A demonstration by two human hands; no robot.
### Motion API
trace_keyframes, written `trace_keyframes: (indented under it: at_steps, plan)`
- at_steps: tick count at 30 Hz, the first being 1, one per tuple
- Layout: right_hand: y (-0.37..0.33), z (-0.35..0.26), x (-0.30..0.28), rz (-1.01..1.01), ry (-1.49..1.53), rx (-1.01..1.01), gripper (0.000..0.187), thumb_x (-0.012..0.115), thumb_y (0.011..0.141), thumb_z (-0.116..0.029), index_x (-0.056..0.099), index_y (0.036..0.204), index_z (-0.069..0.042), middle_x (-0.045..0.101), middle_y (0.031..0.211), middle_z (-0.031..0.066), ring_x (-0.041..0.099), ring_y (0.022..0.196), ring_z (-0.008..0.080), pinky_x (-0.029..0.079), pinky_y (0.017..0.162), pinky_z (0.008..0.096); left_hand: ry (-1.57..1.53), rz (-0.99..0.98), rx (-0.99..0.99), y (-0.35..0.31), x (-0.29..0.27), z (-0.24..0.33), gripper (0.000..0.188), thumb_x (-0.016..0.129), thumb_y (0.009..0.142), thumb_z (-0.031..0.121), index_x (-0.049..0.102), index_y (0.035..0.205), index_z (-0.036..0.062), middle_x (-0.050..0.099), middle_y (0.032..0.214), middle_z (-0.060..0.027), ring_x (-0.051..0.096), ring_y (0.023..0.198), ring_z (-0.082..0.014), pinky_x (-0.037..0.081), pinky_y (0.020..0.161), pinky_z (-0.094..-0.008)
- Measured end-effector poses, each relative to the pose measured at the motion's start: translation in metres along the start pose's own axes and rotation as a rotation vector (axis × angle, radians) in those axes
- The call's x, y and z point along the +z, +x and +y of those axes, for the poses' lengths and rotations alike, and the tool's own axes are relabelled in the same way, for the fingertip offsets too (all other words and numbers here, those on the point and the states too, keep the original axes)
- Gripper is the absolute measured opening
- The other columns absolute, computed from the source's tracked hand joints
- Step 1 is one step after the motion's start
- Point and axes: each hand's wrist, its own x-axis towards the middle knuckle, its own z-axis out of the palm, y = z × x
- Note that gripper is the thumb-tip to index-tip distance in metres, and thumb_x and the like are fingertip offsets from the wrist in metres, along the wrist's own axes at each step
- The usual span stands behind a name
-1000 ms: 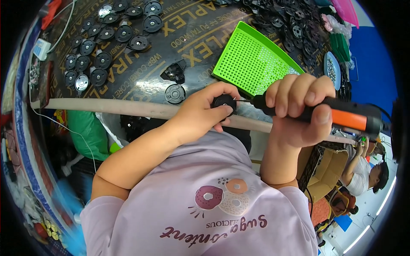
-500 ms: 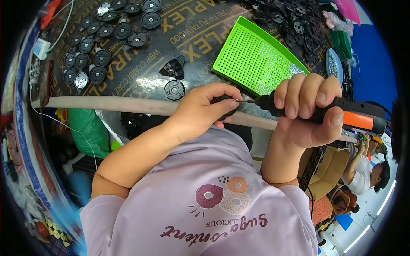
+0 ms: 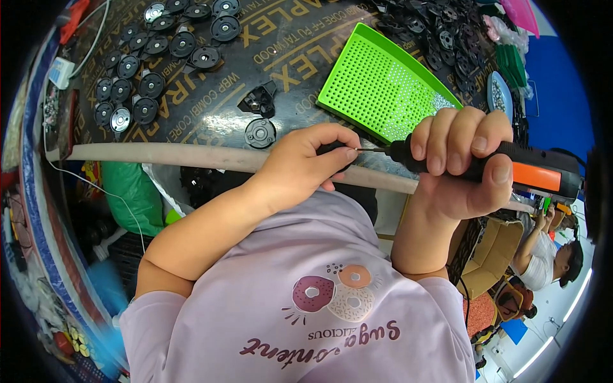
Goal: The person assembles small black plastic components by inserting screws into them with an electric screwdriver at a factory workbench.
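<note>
My right hand grips a black and orange electric screwdriver held level, its thin bit pointing left. My left hand pinches a small black round part right at the bit's tip, just above the table's pale front edge. The part is mostly hidden by my fingers. One black disc part and a black bracket piece lie on the dark board just left of my left hand.
A bright green perforated tray lies on the dark printed board. Rows of black disc parts sit at the far left, a heap of black parts at the far right. Another person sits at lower right by cardboard boxes.
Both hands have shifted slightly left and down together; the screwdriver bit stays against the part in my left fingers.
</note>
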Motion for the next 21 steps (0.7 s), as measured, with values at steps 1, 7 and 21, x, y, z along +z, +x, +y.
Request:
trace_keyframes:
  at_steps: [1,7,21]
  plan:
    - [0.0006,0.0003,-0.0016,0.001,0.0,0.0,0.027,0.06,0.088,-0.036,0.051,0.086,-0.011,0.048,0.065,-0.0005,0.047,0.055,0.0121,0.044,0.055,0.0305,0.005,-0.001,-0.001,-0.0001,0.0003,-0.0001,0.018,0.06,0.092,0.01,0.061,0.108,0.0011,0.061,0.089,-0.0023,0.057,0.072,-0.0084,0.05,0.056,-0.021]
    - [0.004,0.0025,-0.0051,-0.072,0.06,-0.026,0.018,0.061,0.086,-0.021,0.049,0.089,-0.007,0.051,0.064,0.0058,0.052,0.053,0.0178,0.048,0.055,0.0346,0.031,0.0,-0.004,0.0002,0.0013,-0.0007,0.019,0.059,0.092,0.01,0.06,0.109,0.0011,0.061,0.088,-0.0021,0.057,0.072,-0.0082,0.05,0.057,-0.0209]
    - [0.0036,0.0021,-0.0051,-0.081,0.056,-0.012,0.018,0.062,0.085,-0.018,0.049,0.089,-0.007,0.051,0.064,0.006,0.052,0.052,0.0186,0.048,0.054,0.0346,0.016,-0.014,0.017,0.0023,0.0,-0.0024,0.019,0.059,0.091,0.011,0.062,0.108,0.0041,0.06,0.086,-0.0006,0.058,0.072,-0.0069,0.05,0.056,-0.0209]
